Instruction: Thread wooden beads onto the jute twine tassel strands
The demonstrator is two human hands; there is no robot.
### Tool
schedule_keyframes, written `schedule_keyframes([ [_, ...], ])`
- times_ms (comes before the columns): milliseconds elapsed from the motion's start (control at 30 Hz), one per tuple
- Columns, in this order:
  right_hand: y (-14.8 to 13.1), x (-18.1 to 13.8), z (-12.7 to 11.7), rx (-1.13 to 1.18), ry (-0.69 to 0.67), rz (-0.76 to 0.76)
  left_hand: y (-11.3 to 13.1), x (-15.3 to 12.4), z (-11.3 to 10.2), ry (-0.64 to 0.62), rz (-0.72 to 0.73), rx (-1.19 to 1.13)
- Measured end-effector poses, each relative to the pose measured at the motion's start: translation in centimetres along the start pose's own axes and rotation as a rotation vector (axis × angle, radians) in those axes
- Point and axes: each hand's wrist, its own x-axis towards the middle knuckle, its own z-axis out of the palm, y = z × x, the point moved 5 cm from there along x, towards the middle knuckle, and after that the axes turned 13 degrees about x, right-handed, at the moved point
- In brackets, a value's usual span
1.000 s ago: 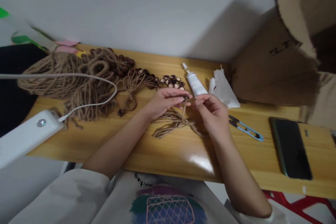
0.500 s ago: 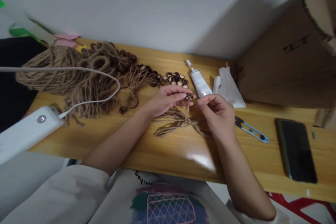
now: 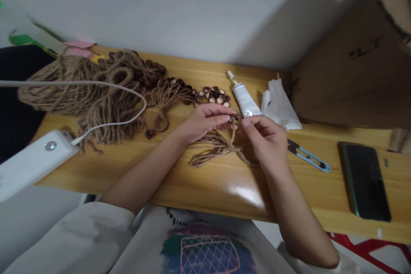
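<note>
A light-brown twine tassel (image 3: pixel 212 150) lies on the glossy yellow wooden table (image 3: pixel 199 190), its strand rising to a small, round, dark-brown shell piece (image 3: pixel 234 118). The left hand (image 3: pixel 199 125) grips that piece between thumb and fingers; the right hand (image 3: pixel 269 138) pinches just beside it, on what I cannot tell. Beyond lie a white nozzle-tipped tube (image 3: pixel 245 99) and brown-and-cream halved shells (image 3: pixel 215 95).
</note>
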Motion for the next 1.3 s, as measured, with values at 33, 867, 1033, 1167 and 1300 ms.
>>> schedule_keyframes([
  [33,0.0,-0.01,0.02,0.005,-0.001,0.002,0.06,-0.03,0.14,-0.005,-0.001,-0.009],
  [867,0.03,-0.07,0.07,-0.013,-0.019,0.03,-0.51,-0.23,0.51,-0.024,-0.017,0.026],
  [1033,0.09,-0.05,0.06,-0.017,-0.022,0.026,-0.61,-0.2,0.46,-0.033,-0.012,0.038],
  [1167,0.1,-0.11,0.08,-0.021,-0.023,0.039,-0.38,-0.28,0.61,-0.034,-0.035,0.015],
  [1300,0.27,-0.17,0.17,-0.01,-0.039,0.056,-0.12,-0.3,0.73,-0.056,-0.026,0.015],
])
